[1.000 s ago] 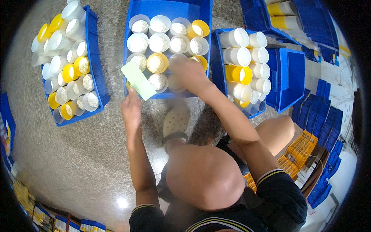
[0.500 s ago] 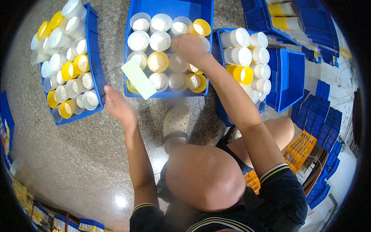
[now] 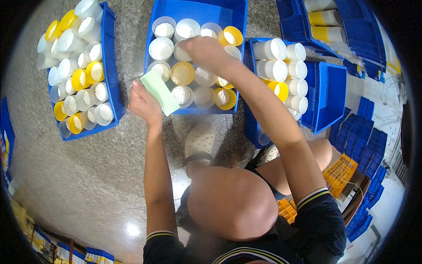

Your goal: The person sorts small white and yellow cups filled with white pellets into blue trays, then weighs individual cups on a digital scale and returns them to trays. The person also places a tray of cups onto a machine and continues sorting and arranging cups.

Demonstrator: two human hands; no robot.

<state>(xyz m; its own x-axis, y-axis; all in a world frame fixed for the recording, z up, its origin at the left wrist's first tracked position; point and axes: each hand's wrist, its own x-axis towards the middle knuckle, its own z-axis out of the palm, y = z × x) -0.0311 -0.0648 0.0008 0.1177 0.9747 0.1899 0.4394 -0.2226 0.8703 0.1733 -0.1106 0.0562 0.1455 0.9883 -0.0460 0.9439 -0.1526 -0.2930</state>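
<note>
A pale green slip of paper (image 3: 160,92) lies slantwise across the near left cups in the middle blue bin (image 3: 202,9). My left hand (image 3: 146,104) is at the slip's left edge, its thumb and curled fingers closed at the upper corner. Over the cups, my right hand (image 3: 206,53) is closed with its fingers curled down, slightly blurred. Its fingertips are at a translucent cup (image 3: 181,53) of white beads, and whatever they hold is hidden. Around it stand more translucent cups and yellow cups (image 3: 182,73), filled with small white beads.
To the left, a blue bin (image 3: 108,66) is packed with tilted cups of beads. A blue bin with stacked cups (image 3: 276,70) stands at the right, beside another blue bin (image 3: 332,92). Orange crates (image 3: 340,176) and stacked blue bins (image 3: 358,132) lie farther right. My shoe (image 3: 200,143) is below the middle bin.
My left hand has moved right and up from beside the left bin to the green slip. My right hand has shifted left over the cups. The view has shifted slightly.
</note>
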